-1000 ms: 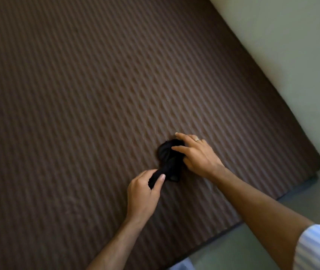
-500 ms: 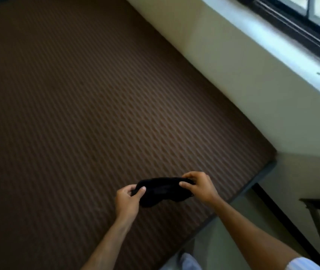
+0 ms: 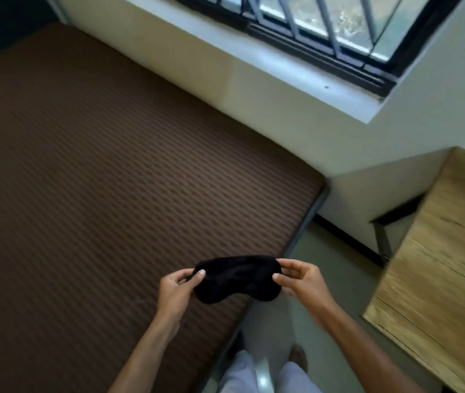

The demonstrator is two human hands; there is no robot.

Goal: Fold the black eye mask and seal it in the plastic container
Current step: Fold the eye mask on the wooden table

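Observation:
The black eye mask point(image 3: 237, 277) is stretched out flat in the air above the near corner of the brown mattress point(image 3: 98, 194). My left hand point(image 3: 176, 290) pinches its left end between thumb and fingers. My right hand point(image 3: 300, 280) pinches its right end the same way. The mask hangs level between both hands, unfolded. No plastic container is in view.
A wooden table point(image 3: 441, 268) stands to the right, past a strip of grey floor point(image 3: 325, 268). A barred window point(image 3: 325, 26) with a white sill is set in the wall behind the mattress. My legs in light trousers point(image 3: 265, 375) show at the bottom.
The mask was bunched on the mattress a second ago; both hands lifted it and spread it out. The view has swung up and right, showing the window and table.

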